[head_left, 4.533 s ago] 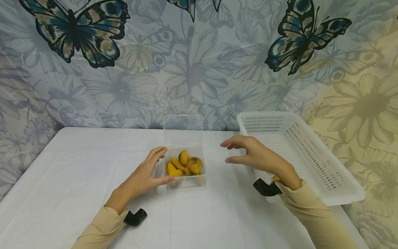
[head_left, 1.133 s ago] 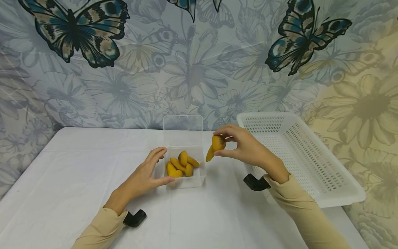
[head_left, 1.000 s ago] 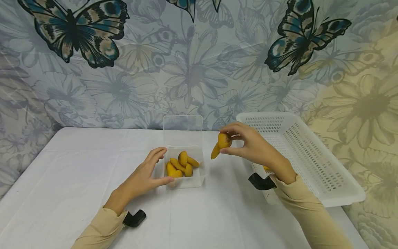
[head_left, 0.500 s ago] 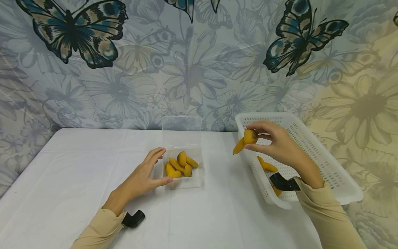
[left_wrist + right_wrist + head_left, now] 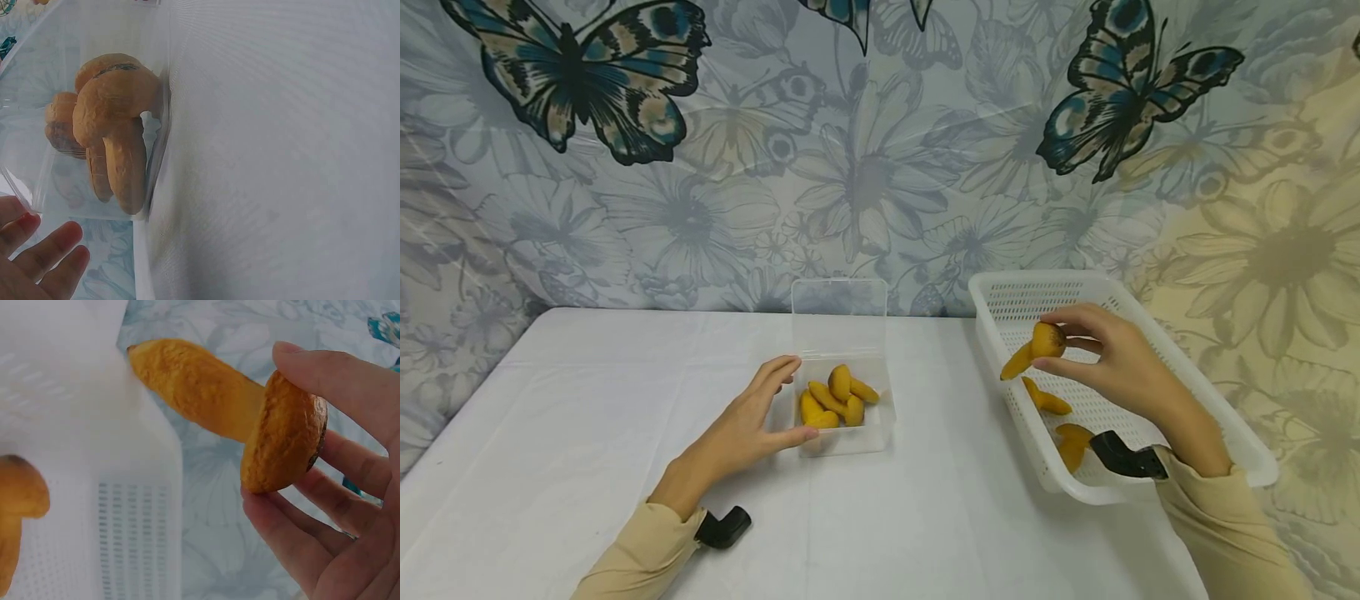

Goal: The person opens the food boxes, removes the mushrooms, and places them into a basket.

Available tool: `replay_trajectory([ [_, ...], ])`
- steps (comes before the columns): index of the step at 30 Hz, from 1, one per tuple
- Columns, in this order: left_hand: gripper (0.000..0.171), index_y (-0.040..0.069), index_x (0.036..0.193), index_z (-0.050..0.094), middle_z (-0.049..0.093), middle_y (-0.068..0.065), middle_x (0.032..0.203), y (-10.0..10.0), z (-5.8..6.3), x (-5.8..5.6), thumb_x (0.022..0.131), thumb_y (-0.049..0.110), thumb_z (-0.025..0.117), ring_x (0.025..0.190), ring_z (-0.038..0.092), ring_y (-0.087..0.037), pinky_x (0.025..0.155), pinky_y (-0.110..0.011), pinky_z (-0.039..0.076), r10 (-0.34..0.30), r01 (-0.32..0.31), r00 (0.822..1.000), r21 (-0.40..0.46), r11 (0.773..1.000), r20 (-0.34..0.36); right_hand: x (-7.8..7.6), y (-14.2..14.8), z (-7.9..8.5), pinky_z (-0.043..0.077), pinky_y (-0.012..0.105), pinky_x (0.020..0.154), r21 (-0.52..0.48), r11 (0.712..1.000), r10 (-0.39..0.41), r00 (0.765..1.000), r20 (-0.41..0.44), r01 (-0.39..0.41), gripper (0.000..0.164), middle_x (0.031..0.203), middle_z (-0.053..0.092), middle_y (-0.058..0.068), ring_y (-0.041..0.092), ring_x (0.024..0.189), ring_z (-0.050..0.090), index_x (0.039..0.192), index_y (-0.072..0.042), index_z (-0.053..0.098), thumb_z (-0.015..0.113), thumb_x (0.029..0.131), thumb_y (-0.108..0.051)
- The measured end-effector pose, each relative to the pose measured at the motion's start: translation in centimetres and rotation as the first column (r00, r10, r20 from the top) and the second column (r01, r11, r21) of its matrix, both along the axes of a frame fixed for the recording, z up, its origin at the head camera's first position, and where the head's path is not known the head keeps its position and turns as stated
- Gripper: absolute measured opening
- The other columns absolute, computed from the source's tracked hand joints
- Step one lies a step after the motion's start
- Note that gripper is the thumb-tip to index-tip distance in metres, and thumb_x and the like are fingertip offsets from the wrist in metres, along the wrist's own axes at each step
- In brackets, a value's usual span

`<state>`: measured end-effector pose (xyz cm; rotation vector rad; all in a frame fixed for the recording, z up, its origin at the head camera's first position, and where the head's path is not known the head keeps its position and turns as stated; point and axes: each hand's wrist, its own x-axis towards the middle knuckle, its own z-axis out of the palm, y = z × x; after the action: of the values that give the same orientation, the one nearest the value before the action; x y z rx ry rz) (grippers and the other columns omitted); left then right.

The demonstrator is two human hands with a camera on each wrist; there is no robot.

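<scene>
In the head view my right hand (image 5: 1123, 362) pinches a yellow-brown toy mushroom (image 5: 1048, 341) by its cap, above the left side of a white perforated basket (image 5: 1037, 292). Its stem points down to the left. The right wrist view shows thumb and fingertips on the cap of this mushroom (image 5: 284, 437). My left hand (image 5: 737, 442) spreads along the left side of a clear plastic box (image 5: 842, 444), fingertips at the box's edge, fingers lightly bent. Several toy mushrooms (image 5: 840, 381) lie in the box. Two more mushrooms (image 5: 1047, 398) lie in the basket.
The box's clear lid (image 5: 840, 312) stands raised at the back. A white cloth covers the table (image 5: 587, 400). Behind it hangs a floral, butterfly-printed backdrop (image 5: 865, 167). The basket reaches the table's right edge. Black wrist cameras (image 5: 724, 527) sit on both sleeves.
My right hand has taken a mushroom from the box and carried it right, over the basket. The box holds fewer mushrooms than at first. My left hand has stayed at the box.
</scene>
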<state>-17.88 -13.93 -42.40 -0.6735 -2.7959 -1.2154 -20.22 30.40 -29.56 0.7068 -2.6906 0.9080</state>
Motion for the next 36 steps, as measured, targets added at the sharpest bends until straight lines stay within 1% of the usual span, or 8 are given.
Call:
replay_trajectory([
  [4, 0.094, 0.020, 0.157, 0.025, 0.024, 0.001, 0.161, -0.1, 0.0, 0.0, 0.084, 0.054, 0.073, 0.136, 0.046, -0.029, 0.107, -0.058, 0.045, 0.000, 0.000, 1.000, -0.011, 1.000, -0.013, 0.7, 1.2, -0.2, 0.046, 0.001, 0.086, -0.036, 0.997, -0.064, 0.998, 0.029, 0.065, 0.047, 0.114, 0.063, -0.006, -0.013, 0.096, 0.058, 0.121, -0.002, 0.064, 0.083, 0.078, -0.003],
  [8, 0.094, 0.019, 0.157, 0.025, 0.025, 0.001, 0.160, -0.1, 0.0, 0.0, 0.084, 0.053, 0.074, 0.135, 0.047, -0.029, 0.107, -0.057, 0.045, 0.001, -0.001, 1.000, -0.016, 1.000, -0.021, 1.1, 2.4, -0.4, 0.047, 0.001, 0.084, -0.042, 0.995, -0.083, 0.995, 0.048, 0.085, 0.046, 0.113, 0.058, -0.024, -0.017, 0.097, 0.057, 0.123, -0.001, 0.062, 0.081, 0.081, -0.005],
  [15, 0.095, 0.020, 0.157, 0.024, 0.024, 0.001, 0.161, -0.2, -0.1, -0.1, 0.083, 0.056, 0.073, 0.135, 0.047, -0.028, 0.107, -0.057, 0.044, 0.006, -0.006, 1.000, -0.011, 1.000, -0.013, 1.1, 4.1, -1.0, 0.048, 0.000, 0.081, -0.033, 0.993, -0.112, 0.990, 0.088, 0.115, 0.047, 0.115, 0.056, -0.030, -0.019, 0.097, 0.056, 0.126, -0.001, 0.061, 0.080, 0.083, -0.009],
  [19, 0.095, 0.020, 0.157, 0.024, 0.024, 0.001, 0.161, -0.2, -0.1, 0.0, 0.084, 0.055, 0.074, 0.136, 0.046, -0.028, 0.108, -0.057, 0.044, 0.002, -0.002, 1.000, 0.000, 1.000, -0.002, 1.0, 4.6, -1.6, 0.048, 0.001, 0.079, 0.007, 0.991, -0.131, 0.981, 0.145, 0.131, 0.046, 0.113, 0.057, -0.025, -0.020, 0.096, 0.055, 0.125, -0.002, 0.061, 0.079, 0.085, -0.013],
  [26, 0.094, 0.020, 0.157, 0.024, 0.023, -0.001, 0.161, 0.0, -0.1, 0.0, 0.084, 0.053, 0.074, 0.136, 0.045, -0.028, 0.108, -0.056, 0.044, -0.008, 0.008, 1.000, 0.009, 1.000, 0.000, 0.6, 5.1, -2.8, 0.051, 0.006, 0.078, 0.075, 0.991, -0.122, 0.966, 0.229, 0.107, 0.047, 0.120, 0.062, 0.013, -0.019, 0.094, 0.054, 0.125, -0.002, 0.062, 0.080, 0.085, -0.017],
  [28, 0.094, 0.021, 0.157, 0.024, 0.024, -0.002, 0.161, 0.0, -0.2, -0.1, 0.084, 0.054, 0.074, 0.136, 0.045, -0.028, 0.108, -0.056, 0.044, -0.005, 0.005, 1.000, 0.009, 1.000, -0.003, 0.5, 5.1, -2.9, 0.053, 0.009, 0.078, 0.087, 0.993, -0.104, 0.961, 0.255, 0.084, 0.047, 0.120, 0.063, 0.018, -0.017, 0.094, 0.055, 0.124, -0.001, 0.061, 0.080, 0.084, -0.017],
  [31, 0.095, 0.021, 0.157, 0.024, 0.024, -0.002, 0.161, 0.0, -0.2, -0.1, 0.084, 0.054, 0.074, 0.136, 0.045, -0.028, 0.109, -0.056, 0.044, -0.006, 0.006, 1.000, 0.013, 1.000, -0.002, 0.3, 5.1, -3.0, 0.055, 0.014, 0.078, 0.121, 0.991, -0.095, 0.951, 0.296, 0.062, 0.048, 0.117, 0.065, 0.019, -0.010, 0.095, 0.061, 0.123, 0.000, 0.062, 0.081, 0.083, -0.018],
  [36, 0.094, 0.019, 0.157, 0.024, 0.024, -0.003, 0.161, -0.1, -0.2, -0.1, 0.084, 0.051, 0.075, 0.136, 0.045, -0.028, 0.109, -0.055, 0.043, -0.014, 0.014, 1.000, 0.016, 1.000, -0.005, 0.1, 5.0, -3.1, 0.057, 0.019, 0.078, 0.186, 0.982, -0.097, 0.921, 0.378, 0.027, 0.050, 0.117, 0.067, 0.018, 0.017, 0.099, 0.070, 0.121, 0.000, 0.062, 0.082, 0.081, -0.023],
])
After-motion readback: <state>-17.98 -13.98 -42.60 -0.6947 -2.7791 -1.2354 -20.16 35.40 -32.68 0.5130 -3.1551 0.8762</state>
